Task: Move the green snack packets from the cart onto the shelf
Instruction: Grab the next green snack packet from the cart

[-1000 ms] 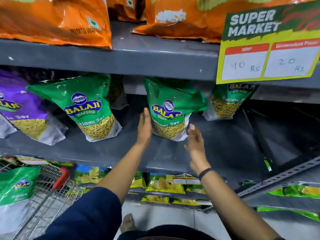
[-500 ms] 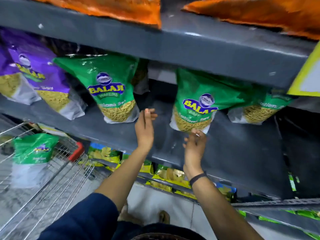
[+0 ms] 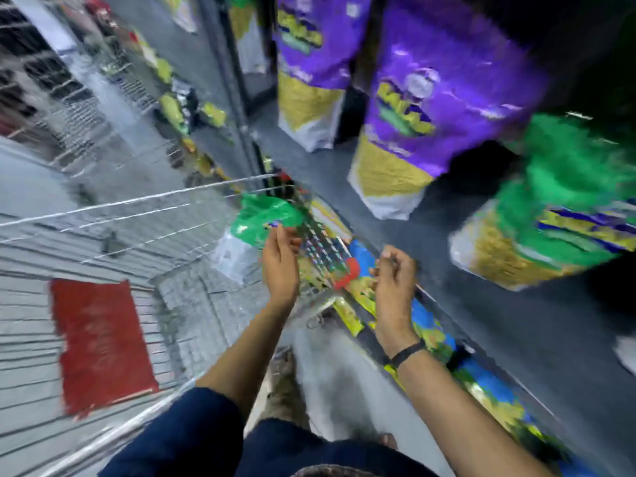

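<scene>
The view is motion-blurred. A green snack packet [image 3: 261,218] with a pale lower half stands inside the wire cart [image 3: 137,201], against its near right corner. My left hand [image 3: 280,259] is stretched out with its fingertips at the packet's green part; a grip does not show. My right hand [image 3: 392,280] hangs loosely curled and holds nothing, in front of the grey shelf [image 3: 447,270]. Another green packet [image 3: 557,208] stands on that shelf at the right.
Two purple packets [image 3: 430,98] stand on the shelf left of the green one. A red panel [image 3: 103,342] lies in the cart, and a red handle end [image 3: 347,273] sits between my hands. Yellow-and-blue packets [image 3: 430,335] line the lower shelf.
My view has swung left and down, from the shelf toward the cart. Both hands left the shelved green packet; my left hand now reaches the green packet in the cart.
</scene>
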Tool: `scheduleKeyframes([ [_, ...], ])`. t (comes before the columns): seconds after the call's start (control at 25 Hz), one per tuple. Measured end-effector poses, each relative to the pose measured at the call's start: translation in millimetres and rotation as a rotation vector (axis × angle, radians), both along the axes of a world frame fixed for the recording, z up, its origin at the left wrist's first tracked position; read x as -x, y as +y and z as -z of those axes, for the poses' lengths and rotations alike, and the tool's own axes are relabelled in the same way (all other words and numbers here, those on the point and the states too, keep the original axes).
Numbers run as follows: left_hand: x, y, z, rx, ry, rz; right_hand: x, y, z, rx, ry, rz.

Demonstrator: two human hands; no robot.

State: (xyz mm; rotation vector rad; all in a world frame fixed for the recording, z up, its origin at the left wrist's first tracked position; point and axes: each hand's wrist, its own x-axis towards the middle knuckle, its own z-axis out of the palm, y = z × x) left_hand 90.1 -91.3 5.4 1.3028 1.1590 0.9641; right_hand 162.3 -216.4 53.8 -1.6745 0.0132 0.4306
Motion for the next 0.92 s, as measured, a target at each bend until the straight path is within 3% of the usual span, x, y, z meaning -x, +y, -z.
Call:
scheduleKeyframes([
  [0.12, 42, 92, 44, 0.072, 0.268, -0.047, 13, 91, 19, 0.046, 0.224, -0.238],
  [0.24, 58, 169, 87, 0.166, 0.654, 0.097, 8, 161, 57, 0.157, 0.492, -0.376],
  [0.4, 52, 236, 138, 0.233, 0.883, 0.309, -12, 225, 130, 0.349, 0.568, -0.44],
  [0.52, 44, 251, 163, 0.158, 0.904, 0.392, -21, 254, 175, 0.308, 0.638, -0.396],
  [0.68, 44, 232, 180, 0.13, 0.843, 0.308, -8, 266, 198, 0.212, 0.699, -0.29],
  [0.8, 63, 215, 179, 0.095, 0.781, 0.293, 18, 249, 189, 0.176, 0.621, -0.206],
  [0.92, 91, 202, 171, 0.172, 0.64, 0.279, 52, 227, 169, 0.159, 0.529, -0.296],
])
